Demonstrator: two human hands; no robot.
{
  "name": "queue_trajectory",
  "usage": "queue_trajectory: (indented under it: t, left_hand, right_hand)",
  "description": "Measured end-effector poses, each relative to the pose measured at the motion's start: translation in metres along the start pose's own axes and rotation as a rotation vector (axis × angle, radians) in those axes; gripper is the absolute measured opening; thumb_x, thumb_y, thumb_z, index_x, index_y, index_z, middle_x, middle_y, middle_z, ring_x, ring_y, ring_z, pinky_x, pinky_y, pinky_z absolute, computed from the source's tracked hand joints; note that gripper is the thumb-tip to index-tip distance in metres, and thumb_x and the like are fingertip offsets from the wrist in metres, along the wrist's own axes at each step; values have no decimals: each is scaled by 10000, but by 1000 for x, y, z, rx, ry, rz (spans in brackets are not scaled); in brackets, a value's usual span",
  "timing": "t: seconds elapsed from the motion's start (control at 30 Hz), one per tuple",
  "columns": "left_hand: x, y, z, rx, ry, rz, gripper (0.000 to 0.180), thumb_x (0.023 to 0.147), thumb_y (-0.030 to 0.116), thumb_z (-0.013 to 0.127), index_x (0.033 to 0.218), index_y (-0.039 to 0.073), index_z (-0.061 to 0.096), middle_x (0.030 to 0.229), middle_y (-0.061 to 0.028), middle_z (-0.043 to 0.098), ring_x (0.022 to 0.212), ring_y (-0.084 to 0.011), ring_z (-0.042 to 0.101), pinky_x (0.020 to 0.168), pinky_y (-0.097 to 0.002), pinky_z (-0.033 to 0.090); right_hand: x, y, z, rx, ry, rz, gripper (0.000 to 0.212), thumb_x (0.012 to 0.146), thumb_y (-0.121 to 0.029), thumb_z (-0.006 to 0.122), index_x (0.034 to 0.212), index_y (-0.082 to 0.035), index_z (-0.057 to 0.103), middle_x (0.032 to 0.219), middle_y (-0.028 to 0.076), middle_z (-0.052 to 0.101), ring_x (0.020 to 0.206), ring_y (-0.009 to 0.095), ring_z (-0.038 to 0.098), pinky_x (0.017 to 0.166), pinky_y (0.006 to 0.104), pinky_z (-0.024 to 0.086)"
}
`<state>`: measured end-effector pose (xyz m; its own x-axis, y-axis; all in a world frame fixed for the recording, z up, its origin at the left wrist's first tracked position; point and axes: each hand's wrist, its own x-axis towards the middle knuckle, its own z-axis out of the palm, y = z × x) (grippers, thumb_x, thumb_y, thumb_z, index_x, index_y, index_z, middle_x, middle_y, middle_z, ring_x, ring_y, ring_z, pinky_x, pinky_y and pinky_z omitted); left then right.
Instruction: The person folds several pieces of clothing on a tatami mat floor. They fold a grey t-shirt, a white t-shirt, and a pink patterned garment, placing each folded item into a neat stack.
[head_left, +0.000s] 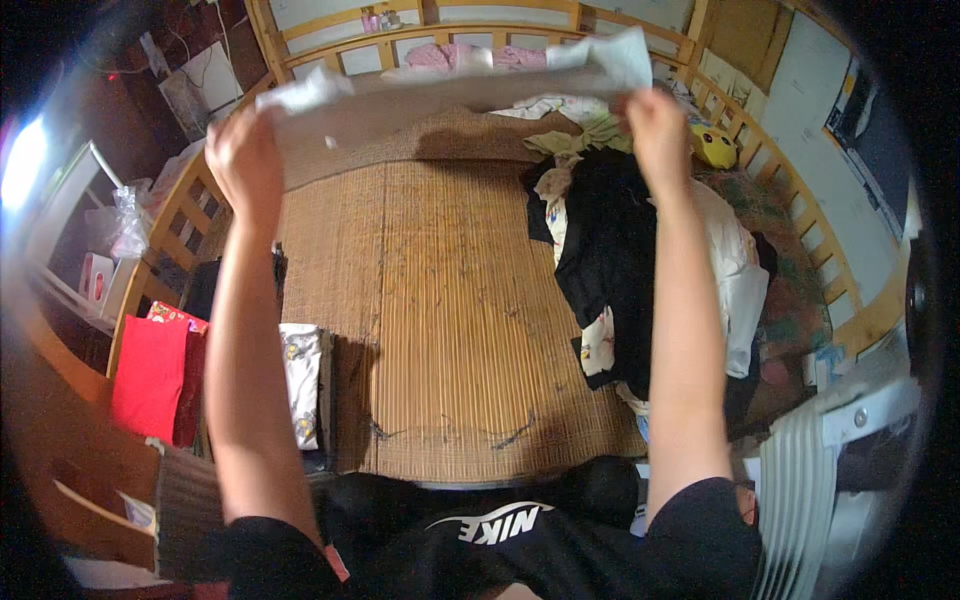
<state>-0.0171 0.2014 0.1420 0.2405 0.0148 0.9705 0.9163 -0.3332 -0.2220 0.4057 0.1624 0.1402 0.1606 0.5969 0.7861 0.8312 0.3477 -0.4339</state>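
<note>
Cloth (625, 60) in both hands' fingers (645, 108), outline blurry

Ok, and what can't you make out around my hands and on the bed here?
All in the head view:
- Pale cloth held in the left hand and right hand: blurred, garment type unclear.
- Black clothing: partly hidden behind the right forearm.
- White printed cloth: its left side is hidden by the left forearm.
- Pink items on the far rail: too small to identify.

Yellow toy (714, 148) sat upper right; clear plastic bag (130, 226) and red-and-white box (96, 277) were outside left wooden rail (140, 279).
</note>
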Motion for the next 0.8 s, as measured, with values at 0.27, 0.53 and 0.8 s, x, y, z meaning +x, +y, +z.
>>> queue_trajectory:
  t: [0.27,0.53,0.8]
  left_hand:
    - [-212,118,-79,-351,-983,-665,224,762,58,494,888,127,666,719,-177,607,654,-290,610,602,-361,484]
    - [-292,134,-150,-185,-1761,-454,181,746,76,467,772,11,634,835,-203,612,797,-360,597,713,-413,484]
    - [-276,159,-169,-182,-1859,-167,161,743,118,500,788,52,639,843,-155,627,792,-303,613,660,-388,491]
  right_hand:
    - [-286,72,54,116,-333,329,208,657,-24,651,862,1,628,907,178,592,883,306,567,781,342,451]
    - [-363,65,37,-242,-1101,406,193,698,-206,656,732,-16,641,777,197,597,746,340,575,686,402,453]
    - [-358,35,4,-519,-1194,496,210,709,-250,658,836,-83,658,920,155,609,877,309,574,764,393,448]
